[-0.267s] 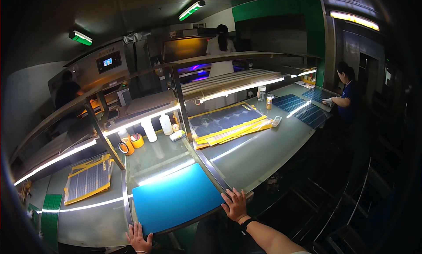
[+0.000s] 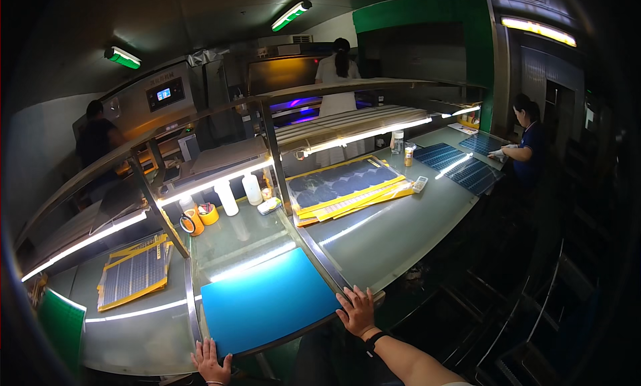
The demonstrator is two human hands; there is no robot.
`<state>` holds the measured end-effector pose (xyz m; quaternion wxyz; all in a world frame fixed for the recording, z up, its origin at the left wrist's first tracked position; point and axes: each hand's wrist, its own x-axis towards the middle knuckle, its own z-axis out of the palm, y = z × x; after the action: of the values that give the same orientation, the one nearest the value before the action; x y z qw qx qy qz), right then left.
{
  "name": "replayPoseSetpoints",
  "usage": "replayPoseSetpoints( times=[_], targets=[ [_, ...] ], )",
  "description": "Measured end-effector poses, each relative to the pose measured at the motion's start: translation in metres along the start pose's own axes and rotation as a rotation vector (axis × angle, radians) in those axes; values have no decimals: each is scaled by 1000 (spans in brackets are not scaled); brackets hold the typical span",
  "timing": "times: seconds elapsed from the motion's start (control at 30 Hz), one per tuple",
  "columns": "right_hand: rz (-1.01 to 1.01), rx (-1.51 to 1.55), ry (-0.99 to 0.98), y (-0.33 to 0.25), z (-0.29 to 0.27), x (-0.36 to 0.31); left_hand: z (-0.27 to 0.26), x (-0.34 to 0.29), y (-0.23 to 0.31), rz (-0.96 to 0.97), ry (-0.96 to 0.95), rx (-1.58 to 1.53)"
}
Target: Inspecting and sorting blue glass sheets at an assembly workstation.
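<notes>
Head view: left hand (image 2: 212, 363) and right hand (image 2: 357, 310) rest open-fingered on blue panel (image 2: 267, 300).

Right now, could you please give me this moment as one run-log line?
left hand: on blue sheet near edge | right hand: flat at sheet's right corner | sheet: flat on glass table
</notes>
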<state>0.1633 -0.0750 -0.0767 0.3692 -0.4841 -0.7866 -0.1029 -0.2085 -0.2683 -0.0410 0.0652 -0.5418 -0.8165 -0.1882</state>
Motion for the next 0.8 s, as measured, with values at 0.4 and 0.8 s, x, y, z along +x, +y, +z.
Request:
replayPoseSetpoints(
  times=[0.4,0.8],
  targets=[
    [-7,9,14,0,-1,1,2,-1,-3,9,8,6],
    [-3,7,3,0,0,1,-1,-1,0,-4,2,-3]
  ],
)
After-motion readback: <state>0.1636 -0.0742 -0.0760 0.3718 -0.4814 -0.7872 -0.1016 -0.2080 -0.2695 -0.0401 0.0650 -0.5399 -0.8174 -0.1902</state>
